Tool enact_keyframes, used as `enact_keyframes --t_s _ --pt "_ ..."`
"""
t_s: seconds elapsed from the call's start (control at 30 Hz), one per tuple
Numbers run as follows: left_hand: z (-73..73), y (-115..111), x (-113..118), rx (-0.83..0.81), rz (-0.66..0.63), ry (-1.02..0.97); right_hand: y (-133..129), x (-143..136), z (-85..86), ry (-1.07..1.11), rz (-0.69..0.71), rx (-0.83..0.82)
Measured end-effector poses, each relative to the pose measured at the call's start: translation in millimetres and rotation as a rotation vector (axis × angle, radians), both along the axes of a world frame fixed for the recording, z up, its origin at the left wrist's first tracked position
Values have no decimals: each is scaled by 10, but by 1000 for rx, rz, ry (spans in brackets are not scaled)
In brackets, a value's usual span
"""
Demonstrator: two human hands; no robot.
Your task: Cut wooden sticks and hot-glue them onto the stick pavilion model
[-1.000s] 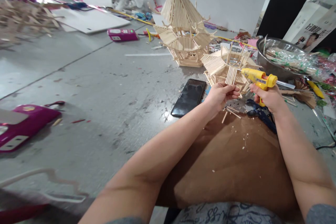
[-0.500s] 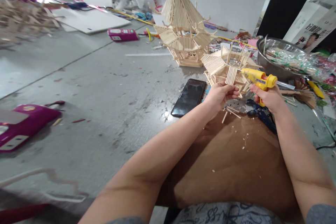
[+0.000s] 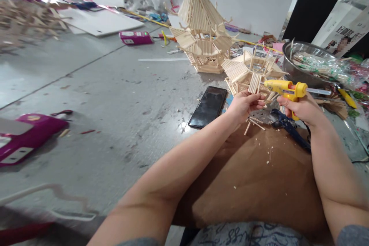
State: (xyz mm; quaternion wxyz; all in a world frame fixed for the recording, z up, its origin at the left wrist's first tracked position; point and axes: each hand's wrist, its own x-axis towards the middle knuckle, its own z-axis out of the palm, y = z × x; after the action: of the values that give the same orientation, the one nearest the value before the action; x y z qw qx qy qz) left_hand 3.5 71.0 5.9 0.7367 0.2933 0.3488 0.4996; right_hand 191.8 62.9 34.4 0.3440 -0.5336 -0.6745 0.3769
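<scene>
My left hand is closed, pinching the lower end of a small panel of wooden sticks laid side by side. In my right hand is a yellow glue gun, with a clear glue stick poking out of its back. Its nozzle points left, close to the panel's right edge; whether they touch I cannot tell. Right behind the panel stands a low stick-built structure with sloping roof panels and an open middle. Dark blue-handled cutters lie below my right hand, partly under the wrist.
A taller stick pagoda stands behind. A black phone lies left of my left hand. Loose cut sticks rest on brown sheeting. At right is a metal bowl of wrapped sticks; purple power strips lie on the floor.
The glue gun has moved slightly right and down, turning more level, with its nozzle still close to the panel. My left hand and the panel have barely shifted.
</scene>
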Motion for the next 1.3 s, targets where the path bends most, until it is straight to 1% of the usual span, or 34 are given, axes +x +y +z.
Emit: enact_keyframes --t_s 0.1,0.17,0.33,0.43,0.57,0.77,1.3 --pt "9 -17 21 -16 -14 4 -46 21 64 -93 37 8" --pt "12 -23 34 -32 -18 -4 -87 -9 124 -164 37 12" --pt "24 -27 62 -61 1 -37 -211 -189 304 -332 6 58" --pt "37 -33 74 -65 19 -55 -245 -269 352 -399 11 122" --pt "32 -32 81 -59 24 -63 -226 -290 318 -467 15 168" --pt "-6 -1 72 -46 8 -68 -196 -296 269 -483 28 233" --pt "5 5 60 -54 14 -62 -214 -318 272 -500 -7 212"
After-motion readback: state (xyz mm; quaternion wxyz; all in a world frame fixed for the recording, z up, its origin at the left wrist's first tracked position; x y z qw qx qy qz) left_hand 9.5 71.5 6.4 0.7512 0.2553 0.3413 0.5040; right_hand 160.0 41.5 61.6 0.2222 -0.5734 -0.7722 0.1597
